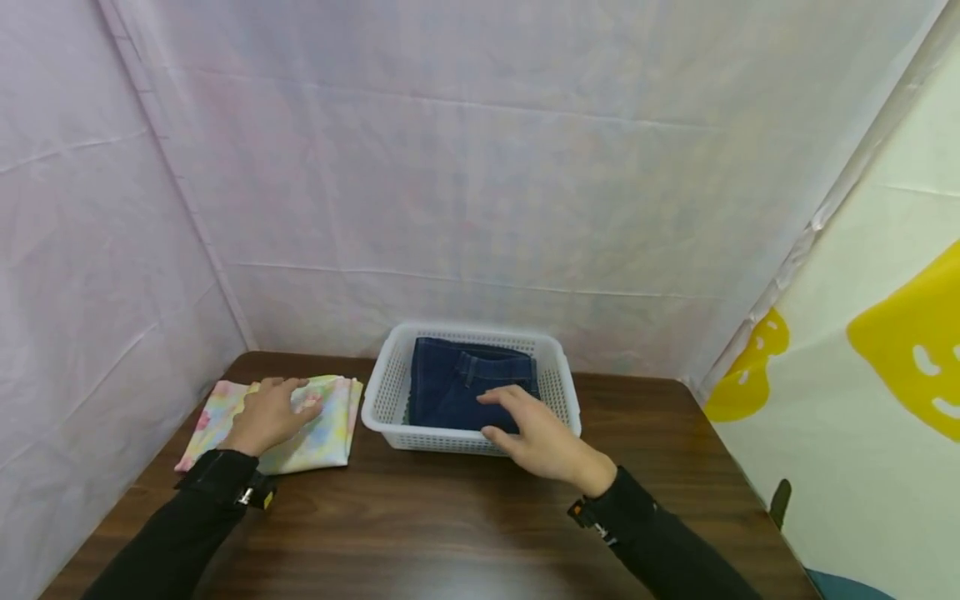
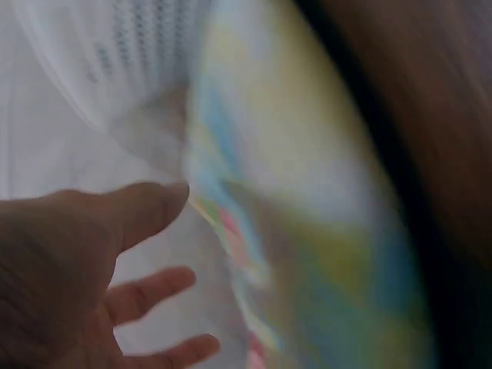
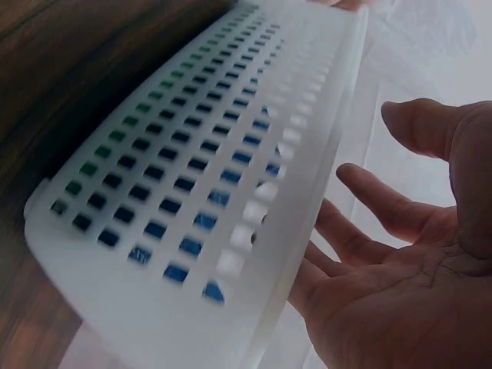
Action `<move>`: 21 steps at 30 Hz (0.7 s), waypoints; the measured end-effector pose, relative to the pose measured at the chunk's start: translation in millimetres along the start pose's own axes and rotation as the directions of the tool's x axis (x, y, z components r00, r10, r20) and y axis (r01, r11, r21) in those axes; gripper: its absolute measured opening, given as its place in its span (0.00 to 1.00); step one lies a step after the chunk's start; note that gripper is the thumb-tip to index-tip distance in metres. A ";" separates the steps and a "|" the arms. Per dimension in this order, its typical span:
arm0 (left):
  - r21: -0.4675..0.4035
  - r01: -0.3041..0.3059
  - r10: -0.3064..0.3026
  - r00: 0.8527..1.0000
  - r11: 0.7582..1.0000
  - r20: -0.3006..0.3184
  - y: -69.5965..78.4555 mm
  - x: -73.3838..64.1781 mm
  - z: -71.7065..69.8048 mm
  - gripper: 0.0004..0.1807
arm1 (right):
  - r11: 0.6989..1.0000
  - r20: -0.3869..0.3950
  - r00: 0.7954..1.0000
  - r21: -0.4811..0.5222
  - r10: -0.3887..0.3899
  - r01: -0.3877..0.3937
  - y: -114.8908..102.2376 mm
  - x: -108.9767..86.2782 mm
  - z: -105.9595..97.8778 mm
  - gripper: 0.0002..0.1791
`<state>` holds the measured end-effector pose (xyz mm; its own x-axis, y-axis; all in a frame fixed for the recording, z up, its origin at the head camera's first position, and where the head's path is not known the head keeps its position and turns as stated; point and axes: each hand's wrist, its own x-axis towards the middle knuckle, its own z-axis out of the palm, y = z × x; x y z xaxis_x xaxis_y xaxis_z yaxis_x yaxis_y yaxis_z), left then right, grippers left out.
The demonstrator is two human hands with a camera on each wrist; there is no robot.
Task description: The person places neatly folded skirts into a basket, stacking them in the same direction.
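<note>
A white plastic basket (image 1: 381,417) stands near the table's back edge with folded dark blue jeans (image 1: 442,387) inside. My right hand (image 1: 536,433) is over the basket's front right part, fingers spread and relaxed, holding nothing. In the right wrist view its fingers (image 3: 369,204) are close by the basket's rim (image 3: 307,223); whether they touch it I cannot tell. Left of the basket lies a folded cloth (image 1: 326,433) with a pastel flower print. Above that cloth is my left hand (image 1: 270,417), fingers apart and gripping nothing; the left wrist view is blurred at the cloth (image 2: 284,154).
The dark brown wooden table (image 1: 420,525) carries the basket and cloth. White fabric walls (image 1: 480,200) rise behind and at the left. On the right hangs a pale sheet with yellow smiling shapes (image 1: 915,342). Something green shows through the basket's holes (image 3: 115,137).
</note>
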<state>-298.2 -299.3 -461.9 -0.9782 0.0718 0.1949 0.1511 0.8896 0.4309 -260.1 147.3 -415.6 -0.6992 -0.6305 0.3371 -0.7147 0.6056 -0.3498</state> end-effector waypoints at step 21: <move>0.033 -0.335 0.331 0.940 0.942 0.085 -17.8 -38.6 1.7 0.34 | 0.953 0.047 0.955 -0.070 -0.292 0.295 -40.9 18.4 43.3 0.28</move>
<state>-263.3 -317.1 -478.6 -0.8813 0.4006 0.2507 0.4653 0.8286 0.3114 -243.1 89.9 -432.9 -0.4583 -0.8021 0.3828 -0.8885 0.4254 -0.1723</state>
